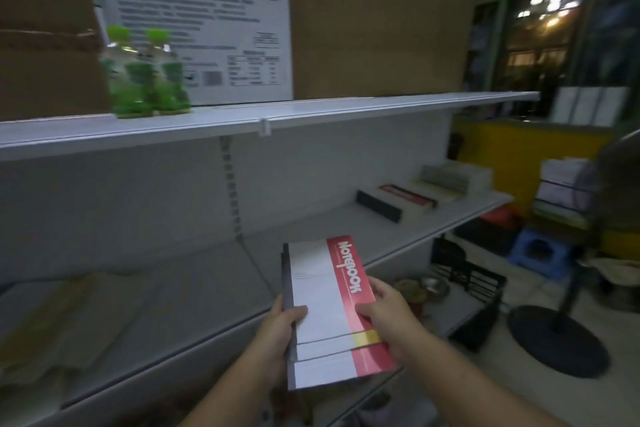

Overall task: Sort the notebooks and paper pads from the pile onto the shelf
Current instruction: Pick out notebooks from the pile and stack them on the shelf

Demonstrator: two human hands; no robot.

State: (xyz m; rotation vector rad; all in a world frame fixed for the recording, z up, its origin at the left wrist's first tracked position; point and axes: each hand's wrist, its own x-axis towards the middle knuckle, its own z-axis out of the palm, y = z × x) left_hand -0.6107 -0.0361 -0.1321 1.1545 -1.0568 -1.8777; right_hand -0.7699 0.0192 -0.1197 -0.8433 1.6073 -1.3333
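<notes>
Grey-white shelving is being faced, and just in front of its lower shelf (398, 239) a stack of notebooks (325, 291) is being held, raised over the front edge and not touching the board. Several red-and-white covers are being kept slightly fanned. The spine side is being gripped by the left hand (280, 333), thumb on top. The red band is being pinched by the right hand (388, 319), fingers curled over the cover.

The task is being judged as partly done. A row of books and pads (408, 198) is lying at the right end of the same shelf. Brownish flat stacks (69, 315) are lying at its left end, too blurred to be identified. The held stack is not yet being set down, and a bare stretch of board is being left between the two groups. The pile itself is not being shown, so what remains cannot be told.

On the upper shelf (311, 111) green-capped bottles (149, 80), a white carton (201, 28) and a brown box (377, 38) are being stored. To the right, a black crate (474, 291), a blue stool (540, 251) and a round fan base (557, 340) are being kept on the floor.
</notes>
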